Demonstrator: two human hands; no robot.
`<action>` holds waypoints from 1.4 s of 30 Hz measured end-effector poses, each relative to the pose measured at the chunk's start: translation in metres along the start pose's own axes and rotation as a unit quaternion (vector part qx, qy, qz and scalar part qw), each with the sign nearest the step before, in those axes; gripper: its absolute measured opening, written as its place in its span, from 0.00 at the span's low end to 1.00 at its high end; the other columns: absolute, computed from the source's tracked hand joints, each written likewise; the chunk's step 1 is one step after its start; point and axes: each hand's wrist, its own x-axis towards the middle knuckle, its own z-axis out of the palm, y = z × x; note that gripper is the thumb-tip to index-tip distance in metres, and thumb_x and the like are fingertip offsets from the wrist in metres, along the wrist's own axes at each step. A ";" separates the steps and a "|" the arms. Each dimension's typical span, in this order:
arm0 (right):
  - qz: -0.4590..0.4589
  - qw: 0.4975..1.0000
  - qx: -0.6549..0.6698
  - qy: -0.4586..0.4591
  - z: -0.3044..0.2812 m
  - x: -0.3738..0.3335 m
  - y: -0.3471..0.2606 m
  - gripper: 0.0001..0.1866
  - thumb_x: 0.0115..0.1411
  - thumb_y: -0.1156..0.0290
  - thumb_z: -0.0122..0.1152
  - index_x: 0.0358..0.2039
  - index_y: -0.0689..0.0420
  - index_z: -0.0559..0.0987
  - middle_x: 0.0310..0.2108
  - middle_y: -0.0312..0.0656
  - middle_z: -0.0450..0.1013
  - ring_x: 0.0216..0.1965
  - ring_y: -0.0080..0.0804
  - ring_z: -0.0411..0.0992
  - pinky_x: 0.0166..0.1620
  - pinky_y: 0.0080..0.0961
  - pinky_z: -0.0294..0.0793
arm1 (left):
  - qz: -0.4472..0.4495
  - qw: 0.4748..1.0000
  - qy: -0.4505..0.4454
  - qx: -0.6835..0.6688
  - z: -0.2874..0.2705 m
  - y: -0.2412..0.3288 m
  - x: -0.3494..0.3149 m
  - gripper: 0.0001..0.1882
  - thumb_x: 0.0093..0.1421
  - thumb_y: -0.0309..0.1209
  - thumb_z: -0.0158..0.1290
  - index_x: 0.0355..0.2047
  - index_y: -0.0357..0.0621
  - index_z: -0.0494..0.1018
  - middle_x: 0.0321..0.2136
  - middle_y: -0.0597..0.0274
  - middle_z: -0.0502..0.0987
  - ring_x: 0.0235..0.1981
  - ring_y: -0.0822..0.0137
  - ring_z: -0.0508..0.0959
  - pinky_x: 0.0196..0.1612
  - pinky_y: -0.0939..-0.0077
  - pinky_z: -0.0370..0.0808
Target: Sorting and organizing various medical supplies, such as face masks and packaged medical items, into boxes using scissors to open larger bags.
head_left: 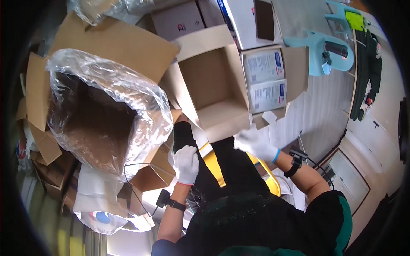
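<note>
both hands in white gloves here. right hand is up against the near edge of the empty open cardboard box, fingers curled, can't tell if it's actually gripping. left hand hangs loose over the lap, fingers together, holding nothing, next to a big plastic-lined box.

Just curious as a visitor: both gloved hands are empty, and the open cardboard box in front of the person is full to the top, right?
Not quite. The head view shows the open cardboard box empty. The left hand and right hand are indeed gloved and appear empty.
</note>
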 end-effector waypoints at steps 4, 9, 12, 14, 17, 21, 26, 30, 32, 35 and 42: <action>-0.100 0.899 -0.415 -0.102 0.048 -0.012 0.087 0.12 0.61 0.59 0.59 0.29 0.54 0.78 0.27 0.43 0.76 0.31 0.41 0.77 0.35 0.35 0.72 | -0.028 0.971 -0.136 0.193 0.030 -0.040 -0.016 0.30 0.52 0.42 0.59 0.56 0.50 0.72 0.65 0.54 0.62 0.70 0.46 0.51 0.67 0.37 0.50; -0.120 0.879 -0.456 -0.064 0.061 -0.004 0.133 0.07 0.56 0.61 0.62 0.29 0.50 0.78 0.26 0.41 0.76 0.32 0.43 0.77 0.37 0.39 0.72 | -0.054 0.972 -0.122 0.193 0.032 -0.052 0.003 0.28 0.52 0.40 0.58 0.56 0.53 0.73 0.65 0.57 0.62 0.70 0.45 0.51 0.68 0.38 0.50; -0.205 0.862 -0.463 -0.016 0.060 0.014 0.143 0.05 0.51 0.65 0.64 0.27 0.49 0.77 0.24 0.39 0.73 0.29 0.42 0.74 0.34 0.39 0.69 | -0.047 0.970 -0.098 0.218 0.028 -0.067 0.008 0.30 0.53 0.41 0.57 0.58 0.55 0.70 0.67 0.58 0.59 0.71 0.44 0.50 0.69 0.39 0.47; -0.228 0.854 -0.468 -0.012 0.058 0.022 0.154 0.05 0.51 0.65 0.64 0.27 0.49 0.77 0.24 0.39 0.73 0.29 0.42 0.74 0.34 0.39 0.69 | -0.028 0.970 -0.075 0.230 0.026 -0.077 0.014 0.31 0.53 0.42 0.56 0.59 0.55 0.70 0.67 0.58 0.59 0.71 0.45 0.49 0.70 0.40 0.46; -0.269 0.848 -0.455 0.025 0.054 0.031 0.167 0.05 0.50 0.66 0.64 0.27 0.48 0.76 0.24 0.38 0.73 0.28 0.40 0.74 0.33 0.38 0.69 | -0.007 0.965 -0.034 0.259 0.032 -0.085 0.020 0.31 0.53 0.43 0.56 0.59 0.56 0.70 0.67 0.58 0.59 0.71 0.45 0.49 0.70 0.41 0.46; -0.285 0.824 -0.489 0.035 0.050 0.036 0.187 0.06 0.49 0.65 0.64 0.26 0.48 0.76 0.24 0.37 0.73 0.28 0.38 0.75 0.34 0.36 0.71 | -0.022 0.953 0.010 0.302 0.041 -0.088 0.026 0.31 0.53 0.44 0.57 0.59 0.57 0.69 0.69 0.60 0.57 0.71 0.46 0.49 0.70 0.42 0.47; -0.346 0.801 -0.481 0.087 0.061 0.029 0.222 0.07 0.49 0.62 0.65 0.27 0.48 0.77 0.25 0.39 0.74 0.29 0.41 0.76 0.34 0.37 0.72 | 0.016 0.930 0.043 0.364 0.060 -0.083 0.024 0.30 0.56 0.45 0.55 0.60 0.56 0.69 0.69 0.62 0.57 0.72 0.49 0.48 0.69 0.39 0.47; -0.358 0.791 -0.477 0.139 0.066 0.020 0.234 0.09 0.52 0.60 0.62 0.27 0.50 0.77 0.26 0.42 0.76 0.30 0.43 0.77 0.35 0.39 0.74 | 0.022 0.922 0.049 0.385 0.078 -0.063 0.019 0.30 0.56 0.45 0.56 0.59 0.56 0.70 0.68 0.62 0.57 0.72 0.50 0.49 0.67 0.34 0.48; -0.392 0.785 -0.445 0.177 0.068 0.010 0.238 0.10 0.57 0.60 0.60 0.27 0.53 0.77 0.25 0.47 0.76 0.29 0.47 0.77 0.34 0.40 0.75 | 0.035 0.914 0.060 0.400 0.087 -0.062 0.013 0.29 0.55 0.44 0.56 0.59 0.56 0.69 0.68 0.62 0.58 0.72 0.50 0.49 0.67 0.33 0.49; -0.349 0.851 -0.331 0.212 0.064 -0.013 0.233 0.12 0.61 0.60 0.61 0.27 0.55 0.76 0.24 0.50 0.74 0.27 0.50 0.76 0.31 0.39 0.74 | 0.044 0.907 0.073 0.412 0.092 -0.057 0.001 0.28 0.55 0.43 0.56 0.57 0.55 0.71 0.67 0.61 0.60 0.71 0.50 0.51 0.67 0.35 0.52; -0.232 0.777 -0.083 0.579 -0.043 -0.017 0.187 0.16 0.60 0.59 0.60 0.35 0.61 0.79 0.31 0.53 0.78 0.35 0.48 0.77 0.41 0.39 0.74 | 0.073 0.945 0.284 0.146 0.090 -0.027 -0.003 0.15 0.58 0.35 0.55 0.41 0.41 0.81 0.40 0.48 0.81 0.42 0.48 0.81 0.49 0.59 0.76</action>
